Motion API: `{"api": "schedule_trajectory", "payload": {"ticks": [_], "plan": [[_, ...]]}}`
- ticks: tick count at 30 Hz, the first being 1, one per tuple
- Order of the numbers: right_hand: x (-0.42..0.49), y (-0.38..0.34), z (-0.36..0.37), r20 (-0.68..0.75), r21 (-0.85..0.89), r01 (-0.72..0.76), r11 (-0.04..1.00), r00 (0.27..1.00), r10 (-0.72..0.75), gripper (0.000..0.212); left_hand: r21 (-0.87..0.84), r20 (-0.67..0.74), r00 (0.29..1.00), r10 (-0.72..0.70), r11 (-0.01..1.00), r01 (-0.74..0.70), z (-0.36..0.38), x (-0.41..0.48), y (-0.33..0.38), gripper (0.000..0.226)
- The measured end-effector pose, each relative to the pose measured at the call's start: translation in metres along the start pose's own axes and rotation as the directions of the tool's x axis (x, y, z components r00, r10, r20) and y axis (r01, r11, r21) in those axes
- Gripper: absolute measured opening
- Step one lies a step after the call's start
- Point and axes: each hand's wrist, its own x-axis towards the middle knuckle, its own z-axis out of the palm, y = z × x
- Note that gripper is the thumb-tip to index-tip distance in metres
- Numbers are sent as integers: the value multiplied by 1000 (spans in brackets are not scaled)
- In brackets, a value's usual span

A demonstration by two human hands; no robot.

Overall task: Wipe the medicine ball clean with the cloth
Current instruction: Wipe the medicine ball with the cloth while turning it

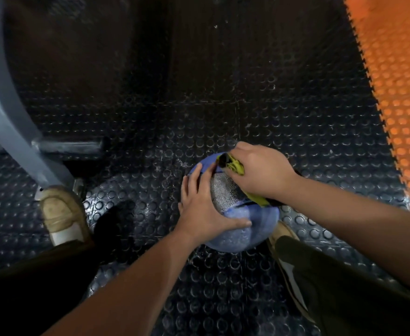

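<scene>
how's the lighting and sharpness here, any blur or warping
Head view: dim, darkest at the top, with the orange mat the brightest patch; the cloth in the right hand looks slightly blurred against the medicine ball; the grey frame bows, possibly from the wide lens.
</scene>
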Motion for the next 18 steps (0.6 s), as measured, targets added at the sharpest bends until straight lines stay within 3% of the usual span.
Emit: {"api": "schedule_trajectory", "payload": {"ticks": [3,6,9,11,15,18], "plan": [[-8,-6,0,27,4,-7,1000,1000,7,28,-79,28,998,-61,995,63,-9,12,3,130],[-28,-11,-2,57,-2,135,991,989,-134,27,-103,39,999,-36,994,40,-18,25,5,123],[-33,-8,-5,103,-14,174,985,980,-172,31,-80,69,997,-28,996,33,-16,23,7,123],[-25,-7,-6,99,-42,132,990,987,-127,28,-65,75,997,-22,998,27,-11,16,7,123],[10,3,-2,83,-42,-94,995,992,98,23,13,49,999,10,1000,-11,0,-2,2,126],[6,1,0,100,-11,-85,996,991,85,25,-15,53,998,17,1000,-16,-2,-6,-3,127]]}}
